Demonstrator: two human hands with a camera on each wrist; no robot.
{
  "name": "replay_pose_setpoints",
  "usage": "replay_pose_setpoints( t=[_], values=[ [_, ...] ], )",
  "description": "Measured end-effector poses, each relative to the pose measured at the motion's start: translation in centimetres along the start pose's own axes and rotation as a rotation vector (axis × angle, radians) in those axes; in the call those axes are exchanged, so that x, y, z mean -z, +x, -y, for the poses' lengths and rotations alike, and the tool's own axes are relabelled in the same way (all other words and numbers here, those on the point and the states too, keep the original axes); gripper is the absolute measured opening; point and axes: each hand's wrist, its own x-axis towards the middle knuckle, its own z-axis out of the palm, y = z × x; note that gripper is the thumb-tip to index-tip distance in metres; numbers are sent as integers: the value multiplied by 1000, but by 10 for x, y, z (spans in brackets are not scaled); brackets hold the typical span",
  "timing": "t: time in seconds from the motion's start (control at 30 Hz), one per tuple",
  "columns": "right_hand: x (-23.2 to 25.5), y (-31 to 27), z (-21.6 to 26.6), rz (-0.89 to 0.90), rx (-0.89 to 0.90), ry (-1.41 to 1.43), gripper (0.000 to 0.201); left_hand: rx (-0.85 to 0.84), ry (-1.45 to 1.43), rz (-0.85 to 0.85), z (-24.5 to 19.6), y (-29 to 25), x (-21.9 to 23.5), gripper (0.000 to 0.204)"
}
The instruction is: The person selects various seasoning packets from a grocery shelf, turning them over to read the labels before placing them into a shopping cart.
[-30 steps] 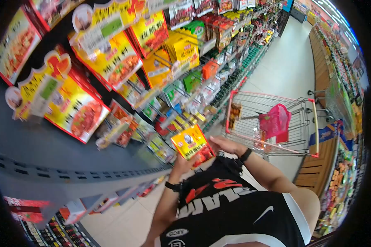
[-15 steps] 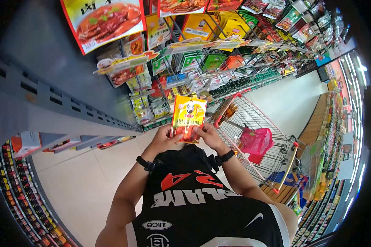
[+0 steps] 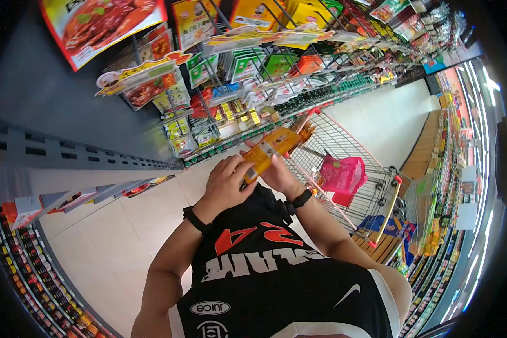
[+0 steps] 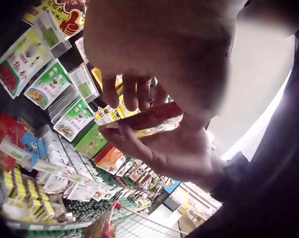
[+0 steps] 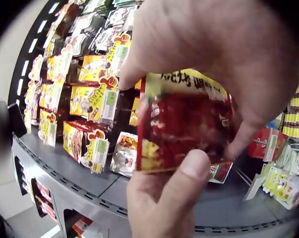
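Note:
A yellow packet [image 3: 271,150] is between both hands in the head view, tilted, its printed back facing up. The left hand [image 3: 226,183] grips the packet's lower-left end with bent fingers. The right hand [image 3: 279,173] holds its near edge, thumb on top and some fingers behind. In the left wrist view the packet [image 4: 154,118] appears nearly edge-on, below the left hand [image 4: 159,54] and on the fingers of the right hand [image 4: 181,153]. The right wrist view shows the packet's red picture side [image 5: 186,124], with the right hand [image 5: 214,44] above and the left thumb pressing near its bottom edge.
Hanging packets fill the shelf rack [image 3: 236,67] ahead. A grey shelf edge [image 3: 96,155] runs along the left. The shopping cart [image 3: 315,146], holding a pink bag [image 3: 342,174], stands to the right. More shelves [image 3: 434,236] line the far right, beside pale floor tiles [image 3: 118,236].
The packet has turned from its picture side to its back and tilted. The left hand has moved over its lower end. Since the earliest frame, the head view has shifted and the right hand has taken hold.

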Motion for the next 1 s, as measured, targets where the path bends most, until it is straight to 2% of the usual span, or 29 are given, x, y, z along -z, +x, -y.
replay_pose_setpoints(
  t=[0.1, 0.13, 0.23, 0.27, 0.37, 0.4, 0.5, 0.6, 0.7, 0.73, 0.77, 0.83, 0.93, 1.0],
  values=[
    [-11, -5, 16, -126, -116, 293, 77, -81, 3, 54, -6, 9, -2, 43],
    [-11, -6, 16, -226, -178, 324, 82, -103, 4, 70, -6, 10, -4, 45],
    [9, -11, 7, 32, -230, 831, 84, -93, 30, 98, 2, 12, -18, 45],
    [12, -14, 3, -109, -280, 800, 88, -84, 41, 101, 5, 13, -21, 43],
    [6, -20, 8, -191, -319, 785, 87, -80, 12, 107, 7, 16, -28, 38],
    [10, -20, 6, -103, -305, 797, 86, -100, 4, 46, 6, 17, -33, 33],
    [9, -28, 8, -223, -300, 867, 76, -129, 23, 50, 6, 21, -41, 27],
    [24, -35, 0, -188, -267, 897, 78, -192, 50, 55, 5, 23, -49, 20],
    [25, -40, 3, -294, -240, 662, 67, -278, 131, 74, 8, 24, -55, 15],
    [22, -43, 7, -408, -242, 545, 61, -309, 140, 46, 4, 28, -54, 13],
    [34, -47, 3, -381, -301, 555, 55, -303, 162, 58, 3, 28, -57, 14],
    [41, -51, 5, -474, -344, 364, 47, -312, 181, 94, 3, 30, -59, 13],
    [46, -59, 11, -501, -258, 266, 41, -248, 155, 179, 8, 27, -68, 25],
    [61, -64, 1, -458, -165, 169, 39, -161, 78, 248, 2, 32, -64, 37]
  ],
)
